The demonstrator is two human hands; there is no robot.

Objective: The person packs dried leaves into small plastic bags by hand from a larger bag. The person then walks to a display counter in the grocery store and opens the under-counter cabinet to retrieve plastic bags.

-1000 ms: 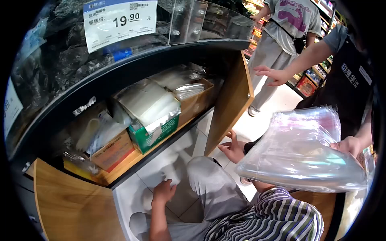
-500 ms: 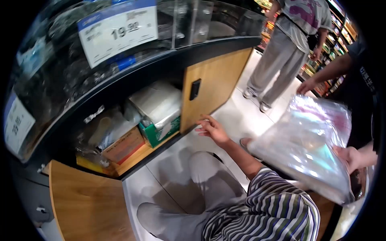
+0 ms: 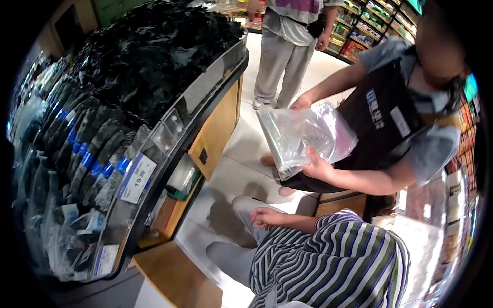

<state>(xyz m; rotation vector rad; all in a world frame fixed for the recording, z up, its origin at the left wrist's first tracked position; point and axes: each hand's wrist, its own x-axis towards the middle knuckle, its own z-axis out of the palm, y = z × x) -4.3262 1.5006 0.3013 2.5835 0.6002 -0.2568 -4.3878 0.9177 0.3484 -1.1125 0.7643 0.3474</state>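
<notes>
My right hand hovers above my knee in grey trousers, palm partly turned up. Its fingers are loosely bent and somewhat apart, with nothing between them. My left hand is out of the picture. Beyond my right hand, a person in a dark apron holds a stack of clear plastic bags with both hands, apart from mine. To the left, the low cabinet's wooden door stands partly open, and a green box with pale plastic in it shows inside.
Another open wooden door juts out at the bottom. Above the cabinet, a display holds dark dried goods and blue-banded bundles, with a price tag. A second person in grey trousers stands behind, near stocked shelves.
The view has swung up and right. My right hand has drawn back from the cabinet door towards my knee. My left hand has left view. The aproned person now has both hands on the bags.
</notes>
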